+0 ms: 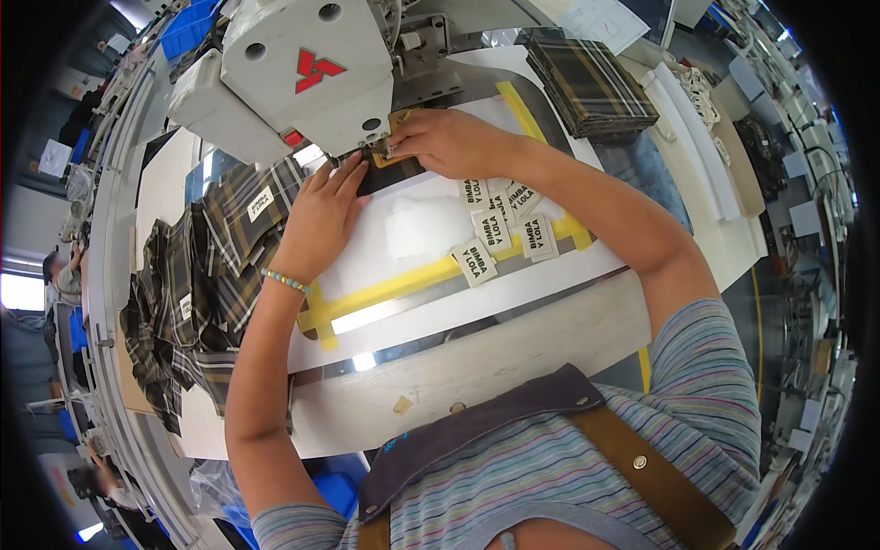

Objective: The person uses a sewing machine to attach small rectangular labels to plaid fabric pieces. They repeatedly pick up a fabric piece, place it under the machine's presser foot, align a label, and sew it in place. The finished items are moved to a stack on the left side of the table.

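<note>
The left hand (323, 213) rests with its fingers slightly spread at the edge of a dark cloth piece (392, 174) beneath a bulky off-white sewing machine head (266, 101); the right hand's (458, 143) fingers bunch narrowly at a flat orange-brown frame (396, 121) (whether they grip it cannot be told). A straying fingertip could get pinched, or uneven pressure could skew the cloth. Cream rectangular labels (537, 236) carry bold dark lettering; a red emblem (316, 71) marks the machine.

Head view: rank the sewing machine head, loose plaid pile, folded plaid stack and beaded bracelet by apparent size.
1. Sewing machine head and loose plaid pile: too alike to rank.
2. Folded plaid stack.
3. Beaded bracelet.
</note>
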Motion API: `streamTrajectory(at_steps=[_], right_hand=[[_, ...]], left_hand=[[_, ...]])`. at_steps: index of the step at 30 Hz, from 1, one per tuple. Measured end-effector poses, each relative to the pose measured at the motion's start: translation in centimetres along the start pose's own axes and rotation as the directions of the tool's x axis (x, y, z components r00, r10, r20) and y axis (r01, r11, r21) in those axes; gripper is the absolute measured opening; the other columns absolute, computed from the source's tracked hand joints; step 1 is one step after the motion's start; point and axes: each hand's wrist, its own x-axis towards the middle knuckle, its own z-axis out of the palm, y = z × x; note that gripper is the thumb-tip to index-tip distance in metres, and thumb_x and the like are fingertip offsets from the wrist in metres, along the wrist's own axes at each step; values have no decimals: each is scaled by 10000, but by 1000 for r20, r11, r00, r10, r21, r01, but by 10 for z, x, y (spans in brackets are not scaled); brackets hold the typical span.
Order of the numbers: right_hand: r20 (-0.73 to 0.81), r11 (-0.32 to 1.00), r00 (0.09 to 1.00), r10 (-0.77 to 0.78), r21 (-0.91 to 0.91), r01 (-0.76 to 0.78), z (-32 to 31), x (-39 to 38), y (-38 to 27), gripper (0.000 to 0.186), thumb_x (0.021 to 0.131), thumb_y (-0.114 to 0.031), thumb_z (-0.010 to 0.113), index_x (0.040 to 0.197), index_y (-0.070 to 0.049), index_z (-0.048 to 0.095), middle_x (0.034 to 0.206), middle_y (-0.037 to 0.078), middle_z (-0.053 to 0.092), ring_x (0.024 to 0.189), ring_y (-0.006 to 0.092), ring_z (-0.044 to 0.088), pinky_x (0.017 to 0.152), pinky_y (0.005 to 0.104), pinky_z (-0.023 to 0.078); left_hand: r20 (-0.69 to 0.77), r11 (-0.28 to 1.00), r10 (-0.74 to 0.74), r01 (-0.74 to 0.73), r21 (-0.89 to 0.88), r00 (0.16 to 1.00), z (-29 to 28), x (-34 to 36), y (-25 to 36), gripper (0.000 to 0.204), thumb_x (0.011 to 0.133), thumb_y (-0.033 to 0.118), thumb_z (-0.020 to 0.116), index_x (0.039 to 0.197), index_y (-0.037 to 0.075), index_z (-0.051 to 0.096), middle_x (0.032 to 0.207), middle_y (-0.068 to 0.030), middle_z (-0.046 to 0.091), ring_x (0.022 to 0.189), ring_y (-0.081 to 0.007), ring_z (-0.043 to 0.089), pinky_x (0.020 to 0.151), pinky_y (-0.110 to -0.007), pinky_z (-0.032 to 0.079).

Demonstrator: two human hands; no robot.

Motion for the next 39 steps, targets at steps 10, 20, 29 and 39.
streamTrajectory(at_steps=[10,20,29,39], right_hand=[[-16,986,990,140,97,-137,-20,-9,-11,290,1001,-118,605,1210,-40,789,1344,101,725,1296,310,626,1120,429,517],[-396,946,905,156,-202,-252,-40,-44,20,164,904,-103,746,1042,-76,829,1155,40,787,1183,270,673,1054,442,508],[-258,950,938,230,-151,-275,-43,-50,31,192,956,-95,746,1127,-31,804,1213,88,769,1241,289,651,1118,442,472],[-306,971,942,137,-148,-189,-45,-54,43,126,921,-109,743,989,-21,805,1084,93,796,1077,326,688,999,462,523]], left_hand=[[-43,999,36,-35,25,998,-21,-32,1,489,1017,172,699,1473,21,604,1607,-128,567,1488,-399,495,1203,-505,427],[-61,993,89,-93,-69,994,-22,-22,16,470,975,91,733,1432,25,646,1547,-106,634,1502,-385,498,1229,-491,436],[-34,984,139,-141,-108,990,-12,8,24,487,995,110,709,1464,9,626,1542,-127,629,1509,-375,484,1236,-486,424],[-53,985,86,-93,-143,995,4,25,18,490,997,176,726,1454,18,641,1544,-121,614,1484,-350,495,1218,-456,432]])
